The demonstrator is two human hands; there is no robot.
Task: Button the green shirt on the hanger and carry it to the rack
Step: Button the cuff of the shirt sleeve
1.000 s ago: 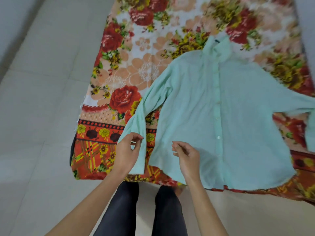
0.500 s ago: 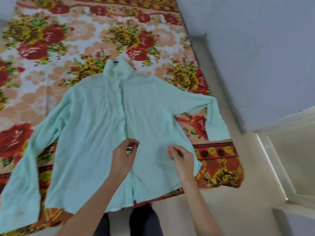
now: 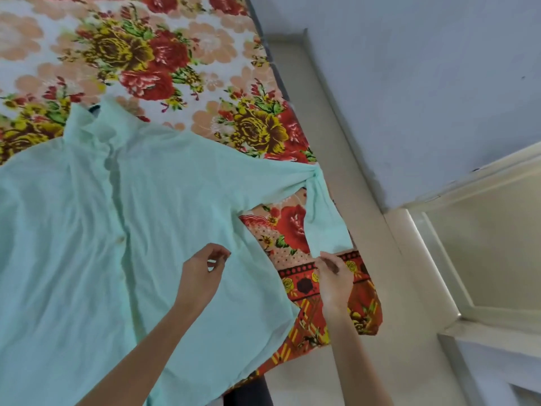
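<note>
The green shirt (image 3: 87,230) lies spread flat on the floral bedsheet (image 3: 175,54). My left hand (image 3: 202,276) hovers over the sheet's near edge, fingers loosely curled, empty. My right hand (image 3: 335,278) curls at the sleeve cuff (image 3: 328,232) by the sheet's border; I cannot tell whether it grips.

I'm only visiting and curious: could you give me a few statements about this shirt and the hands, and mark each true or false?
1. The green shirt lies on a flowered bedsheet. True.
2. The shirt is folded into a neat pile. False: it is spread out flat.
3. The right hand is beside the sleeve cuff. True.
4. The left hand rests on the collar. False: it is over the shirt's lower front, with its fingers loosely curled.
</note>
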